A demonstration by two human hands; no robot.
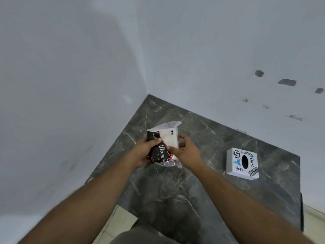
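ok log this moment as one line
left hand grips tissue pack | right hand pinches its white side | pack over marble counter | sticker box at right, untouched

the tissue pack (162, 147) is black with white "dove" script, red trim and white tissues. the bench (202, 182) is dark grey marble with pale veins. the box (242, 163) is white with coloured stickers.

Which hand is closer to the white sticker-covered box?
Right. Both hands hold the black Dove pack, left of the white sticker-covered box: the right hand nearer, the left hand farther.
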